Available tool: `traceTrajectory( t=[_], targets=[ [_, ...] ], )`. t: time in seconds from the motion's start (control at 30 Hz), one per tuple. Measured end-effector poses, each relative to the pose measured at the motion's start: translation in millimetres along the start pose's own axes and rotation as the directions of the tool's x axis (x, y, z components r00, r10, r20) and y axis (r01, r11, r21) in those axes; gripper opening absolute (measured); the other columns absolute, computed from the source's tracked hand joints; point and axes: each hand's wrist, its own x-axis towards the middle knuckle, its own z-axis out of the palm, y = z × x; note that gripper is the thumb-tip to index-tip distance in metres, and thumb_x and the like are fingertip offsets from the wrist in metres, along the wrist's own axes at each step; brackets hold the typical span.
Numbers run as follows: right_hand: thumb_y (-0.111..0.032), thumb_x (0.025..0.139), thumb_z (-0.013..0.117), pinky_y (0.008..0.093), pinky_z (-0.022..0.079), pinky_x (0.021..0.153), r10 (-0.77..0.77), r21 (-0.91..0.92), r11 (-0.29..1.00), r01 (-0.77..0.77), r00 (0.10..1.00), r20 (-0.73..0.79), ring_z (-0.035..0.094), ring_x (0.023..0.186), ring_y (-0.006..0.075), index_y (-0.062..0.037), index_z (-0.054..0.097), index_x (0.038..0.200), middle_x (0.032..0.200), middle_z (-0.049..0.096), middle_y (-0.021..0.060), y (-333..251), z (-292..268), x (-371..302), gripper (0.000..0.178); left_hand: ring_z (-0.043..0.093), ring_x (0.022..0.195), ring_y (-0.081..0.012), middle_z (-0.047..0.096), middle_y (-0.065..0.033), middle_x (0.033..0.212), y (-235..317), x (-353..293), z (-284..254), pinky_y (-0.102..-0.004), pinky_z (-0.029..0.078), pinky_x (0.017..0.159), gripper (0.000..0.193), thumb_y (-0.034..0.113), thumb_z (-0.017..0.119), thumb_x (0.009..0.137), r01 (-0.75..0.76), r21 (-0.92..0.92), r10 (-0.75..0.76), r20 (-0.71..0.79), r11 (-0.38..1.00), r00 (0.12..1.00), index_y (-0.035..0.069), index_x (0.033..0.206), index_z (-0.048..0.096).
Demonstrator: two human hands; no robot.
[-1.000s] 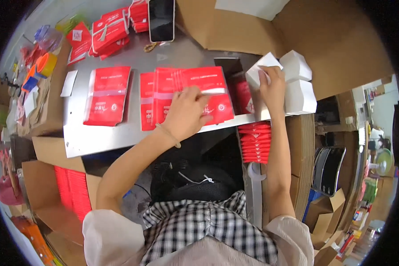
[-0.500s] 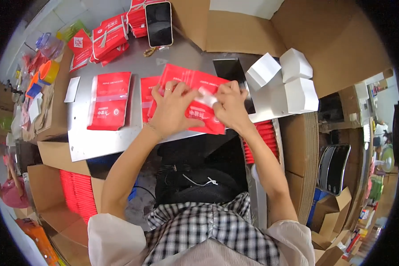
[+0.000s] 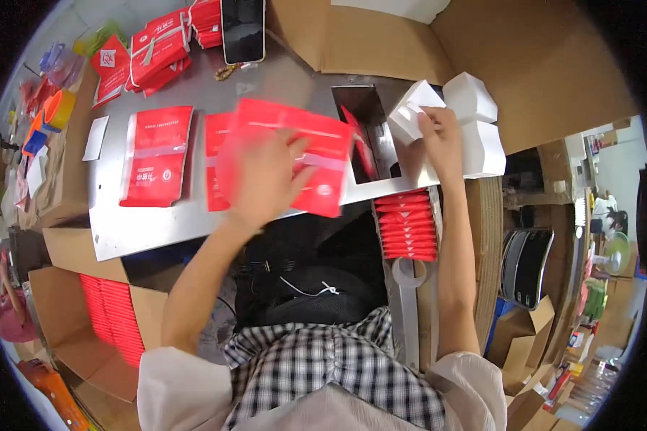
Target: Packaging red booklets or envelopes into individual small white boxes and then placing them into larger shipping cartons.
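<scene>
While the left hand [image 3: 262, 183] is over the flat red pouch with a pale band [image 3: 320, 154], mid-table, the right hand [image 3: 442, 136] is well off to its right, at a stack of white paper sheets [image 3: 405, 123]. Pouch is tilted, overlapping another red pouch [image 3: 214, 161] on its left.

Containers: dark rectangular opening [image 3: 388, 147] in the shiny metal table [image 3: 144, 230], one red pouch [image 3: 359, 140] leaning inside. Near left, open brown cardboard box [image 3: 72, 316], rows of red pouches [image 3: 111, 316] in it. Below the table's near edge on the right, more stacked red pouches [image 3: 407, 226].

Pose: both forearms reach in from near side. Left: blurred, thumb and fingers spread; can't tell if it grips. Right: fingers bent, thumb close to fingertips at the paper's right edge; can't tell if a sheet is pinched.
</scene>
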Motion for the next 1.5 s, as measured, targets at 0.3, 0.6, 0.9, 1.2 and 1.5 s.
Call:
traceTrajectory(
  t=[0.3, 0.6, 0.9, 1.2, 1.5],
  targets=[
    [0.006, 0.072, 0.063, 0.0472, 0.046, 0.094, -0.506, -0.140, 0.806, 0.574, 0.793, 0.339, 0.060, 0.104, 0.0349, -0.0117, 0.067, 0.123, 0.111, 0.063, 0.0158, -58.7, 83.0, -58.8, 0.055, 0.063, 0.107, -0.0303, 0.064, -0.0120, 0.111, 12.6, 21.7, -20.2, -0.0418, 0.055, 0.083, 0.022, 0.010, 0.061, 0.081, -0.069, 0.330, -0.036, 0.301, 0.941, 0.953, 0.003, 0.099, 0.070],
    [0.003, 0.077, 0.058, 0.0548, 0.028, 0.111, -0.396, -0.234, 0.830, 0.506, 0.831, 0.391, 0.063, 0.108, 0.0301, -0.0071, 0.064, 0.124, 0.105, 0.067, 0.0122, -78.4, 99.8, -78.9, 0.049, 0.060, 0.097, -0.0288, 0.060, -0.0098, 0.098, 4.1, 0.8, -11.5, -0.0422, 0.049, 0.084, 0.030, 0.014, 0.061, 0.081, -0.433, -0.031, 0.434, 0.050, 0.901, 0.899, 0.005, 0.109, 0.064],
    [-0.013, 0.087, 0.067, 0.0383, 0.047, 0.086, -0.367, -0.477, 0.823, 0.309, 0.929, -0.032, 0.061, 0.101, 0.0317, -0.0057, 0.072, 0.104, 0.106, 0.068, 0.0120, 10.2, 8.2, 5.1, 0.019, 0.055, 0.105, -0.0333, 0.057, -0.0134, 0.109, 24.2, 16.8, -19.2, -0.0439, 0.044, 0.091, 0.039, 0.022, 0.077, 0.079, -0.007, -0.006, 0.008, 0.205, 1.000, 0.979, 0.004, 0.111, 0.065],
    [-0.009, 0.091, 0.061, 0.0423, 0.051, 0.079, -0.129, -0.062, 0.991, 0.115, 0.943, -0.308, 0.067, 0.089, 0.0302, 0.0005, 0.054, 0.126, 0.100, 0.067, 0.0210, -71.7, 55.3, -8.7, 0.037, 0.057, 0.113, -0.0329, 0.065, -0.0119, 0.107, 8.2, 49.9, -23.9, -0.0525, 0.042, 0.094, 0.062, 0.041, 0.087, 0.066, 0.136, 0.060, -0.144, 0.612, 0.989, 0.778, 0.008, 0.110, 0.059],
    [-0.015, 0.080, 0.060, 0.0503, 0.030, 0.099, -0.273, 0.026, 0.961, 0.277, 0.921, 0.279, 0.051, 0.118, 0.0252, -0.0107, 0.072, 0.077, 0.103, 0.063, 0.0042, -41.2, 73.0, -44.1, 0.014, 0.039, 0.131, -0.0324, 0.054, -0.0055, 0.122, 6.4, 19.1, -38.1, -0.0597, 0.025, 0.102, 0.054, 0.043, 0.084, 0.069, 0.011, 0.017, -0.015, 0.270, 1.000, 0.963, 0.015, 0.110, 0.063]
  ],
)
